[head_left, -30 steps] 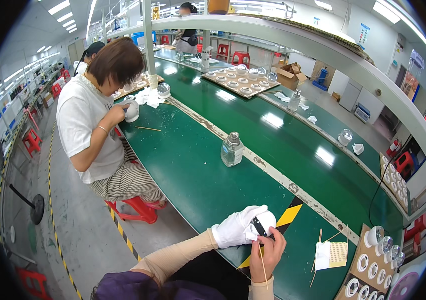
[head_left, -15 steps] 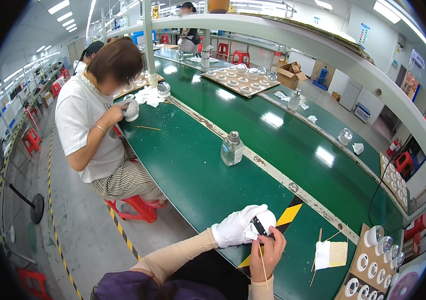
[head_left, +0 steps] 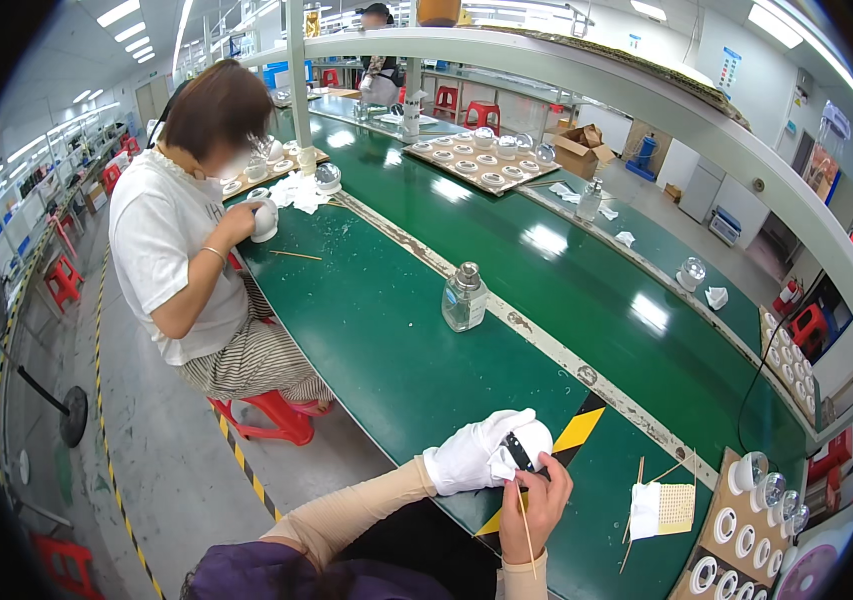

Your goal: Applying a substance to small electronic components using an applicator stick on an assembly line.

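In the head view, the gloved left hand [head_left: 472, 457] curls around a round white-and-black thing [head_left: 538, 439], on the bottle's [head_left: 465, 300] near side and to its right. The right hand's [head_left: 545, 492] fingers are almost together, pinching a thin stick [head_left: 527, 522]. Holding the round thing still and moving the stick softly should work best. Green table [head_left: 377, 350] gives room towards the bottle; the table's near edge runs under the left arm [head_left: 367, 508].

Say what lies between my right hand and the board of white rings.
Between the right hand and the board: a yellow dotted pad, a white sheet and thin sticks, in the head view.
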The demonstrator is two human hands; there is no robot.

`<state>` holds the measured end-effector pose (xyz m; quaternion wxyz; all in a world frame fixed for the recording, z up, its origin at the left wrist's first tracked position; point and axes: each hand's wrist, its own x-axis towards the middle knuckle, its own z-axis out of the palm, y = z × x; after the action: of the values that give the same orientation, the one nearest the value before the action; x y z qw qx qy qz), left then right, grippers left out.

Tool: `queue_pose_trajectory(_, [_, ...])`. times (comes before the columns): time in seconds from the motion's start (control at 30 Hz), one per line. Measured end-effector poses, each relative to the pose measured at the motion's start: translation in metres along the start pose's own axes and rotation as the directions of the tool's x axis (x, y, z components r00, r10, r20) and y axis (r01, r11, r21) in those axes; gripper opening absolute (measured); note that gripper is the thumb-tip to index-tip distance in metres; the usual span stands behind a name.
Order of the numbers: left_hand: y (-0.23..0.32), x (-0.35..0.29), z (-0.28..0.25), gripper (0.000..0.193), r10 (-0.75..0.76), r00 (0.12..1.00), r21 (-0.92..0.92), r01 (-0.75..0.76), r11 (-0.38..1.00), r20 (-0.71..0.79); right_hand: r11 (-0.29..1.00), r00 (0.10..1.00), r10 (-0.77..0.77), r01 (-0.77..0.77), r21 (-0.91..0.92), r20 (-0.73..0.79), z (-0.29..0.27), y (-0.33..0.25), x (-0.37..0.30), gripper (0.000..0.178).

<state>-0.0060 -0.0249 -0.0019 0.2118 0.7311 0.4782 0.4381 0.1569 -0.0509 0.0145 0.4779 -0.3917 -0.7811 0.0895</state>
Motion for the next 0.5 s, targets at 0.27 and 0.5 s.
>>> queue_pose_trajectory(0.27, [-0.001,-0.0001,0.0004,0.083,0.007,1.0,0.002,-0.007,1.0,-0.006,1.0,1.0,-0.004,0.004,-0.003,-0.004,0.0004,0.0,0.0003,0.023])
queue_pose_trajectory(0.5, [-0.0014,-0.0005,0.0004,0.083,0.008,1.0,-0.001,-0.008,1.0,-0.007,1.0,1.0,-0.005,0.005,-0.001,-0.004,0.0002,-0.0003,0.0006,0.022])
